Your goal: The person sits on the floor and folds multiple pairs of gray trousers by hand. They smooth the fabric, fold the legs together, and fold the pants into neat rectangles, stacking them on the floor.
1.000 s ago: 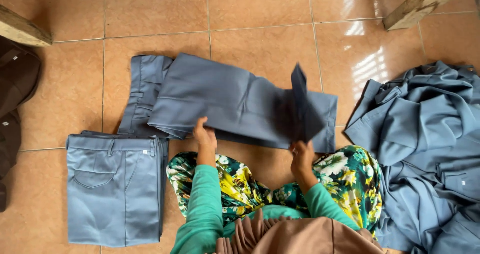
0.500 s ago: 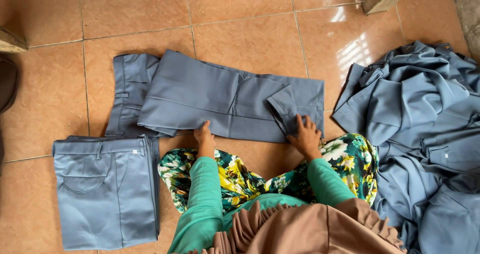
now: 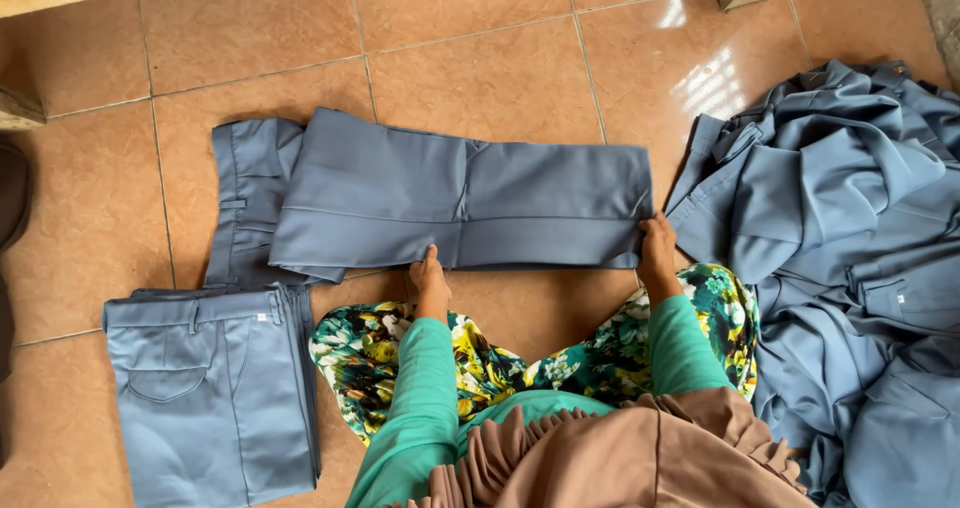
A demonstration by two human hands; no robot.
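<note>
While the person sits on the orange tiled floor (image 3: 480,78), both hands press on the near edge of a folded pair of grey-blue cloth trousers (image 3: 470,203) in the middle of the frame. The left hand (image 3: 428,276) lies flat on the lower edge, grasping nothing. The right hand (image 3: 657,243) pinches the lower right corner. This cloth looks soft, light and floppy, so the edges and corners seem best to hold. A neat folded pair (image 3: 205,388) sits at lower left. A messy heap of the same grey-blue clothes (image 3: 850,228) crowds the right side.
</note>
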